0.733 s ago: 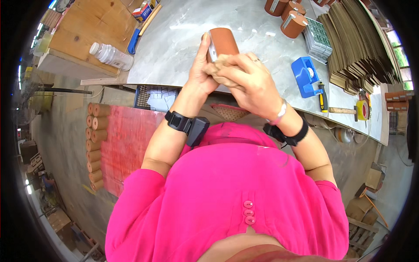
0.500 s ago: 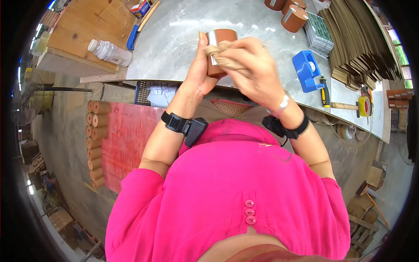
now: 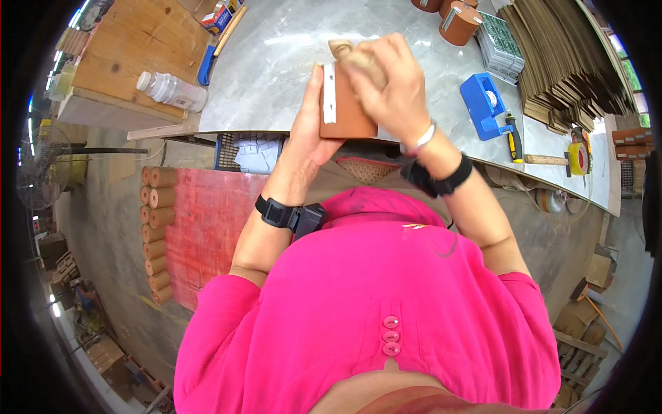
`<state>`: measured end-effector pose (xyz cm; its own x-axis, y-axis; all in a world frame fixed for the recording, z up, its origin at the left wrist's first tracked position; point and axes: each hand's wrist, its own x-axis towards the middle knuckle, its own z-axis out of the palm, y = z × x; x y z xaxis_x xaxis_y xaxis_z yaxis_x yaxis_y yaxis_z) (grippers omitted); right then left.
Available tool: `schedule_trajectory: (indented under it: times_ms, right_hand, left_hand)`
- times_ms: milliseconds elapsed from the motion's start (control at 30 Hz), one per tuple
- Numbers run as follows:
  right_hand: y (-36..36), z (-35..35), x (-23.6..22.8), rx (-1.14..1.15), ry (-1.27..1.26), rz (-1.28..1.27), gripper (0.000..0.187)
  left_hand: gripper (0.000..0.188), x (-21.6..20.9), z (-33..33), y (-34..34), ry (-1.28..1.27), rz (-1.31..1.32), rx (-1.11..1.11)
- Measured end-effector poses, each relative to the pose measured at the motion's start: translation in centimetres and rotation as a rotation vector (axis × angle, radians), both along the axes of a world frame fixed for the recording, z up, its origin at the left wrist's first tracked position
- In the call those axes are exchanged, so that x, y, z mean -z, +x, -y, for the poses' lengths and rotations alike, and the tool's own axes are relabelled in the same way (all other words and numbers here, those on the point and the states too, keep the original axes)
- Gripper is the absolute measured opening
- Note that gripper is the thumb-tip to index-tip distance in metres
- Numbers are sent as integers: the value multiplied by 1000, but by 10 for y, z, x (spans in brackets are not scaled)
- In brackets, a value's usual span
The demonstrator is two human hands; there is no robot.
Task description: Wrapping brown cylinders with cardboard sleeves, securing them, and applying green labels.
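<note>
My left hand (image 3: pixel 307 127) is closed round the left side of a reddish-brown cylinder (image 3: pixel 353 119), held tilted above the front edge of the worktable. Down the cylinder's side runs a white strip (image 3: pixel 329 100) with small dark marks, turned up toward me. A crumpled tan cloth (image 3: pixel 363 63) is bunched in my right hand (image 3: pixel 401 90), over the cylinder's upper right part. Cloth and fingers hide that part, and the right hand is slightly blurred.
On the grey worktable (image 3: pixel 276 69) lie a blue tape dispenser (image 3: pixel 478 109), a screwdriver (image 3: pixel 514 141) and a hammer (image 3: pixel 547 159). More brown cylinders (image 3: pixel 460 25) and stacked cardboard (image 3: pixel 552 65) stand far right. A plastic bottle (image 3: pixel 172 92) is at the left, by a wooden box (image 3: pixel 138 52).
My right hand and the cloth have moved up and right off the white strip, uncovering it. The cylinder has come slightly nearer to me, still in my left hand.
</note>
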<state>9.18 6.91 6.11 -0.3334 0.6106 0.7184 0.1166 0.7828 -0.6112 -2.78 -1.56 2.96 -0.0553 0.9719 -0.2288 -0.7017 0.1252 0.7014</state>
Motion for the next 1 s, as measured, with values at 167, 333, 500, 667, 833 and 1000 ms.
schedule_trajectory:
  times_ms: [167,333,500,667,833,1000]
  right_hand:
    - [15,32,12,-153,-91,14,14]
    - [20,-43,33,99,-6,23,14]
    - [54,-48,65,295,-52,399,21]
    - [77,-14,86,165,28,719,33]
    - [83,-26,92,96,-58,669,27]
    - [35,7,21,-73,-4,34,21]
  left_hand:
    - [71,-8,-4,1,-141,-42,-97]
    - [76,12,2,6,99,212,217]
    - [73,28,-7,-15,5,421,19]
    - [70,20,0,-21,-66,300,-95]
    - [65,18,-2,-20,-104,139,-118]
    - [66,19,1,-7,-104,1,-93]
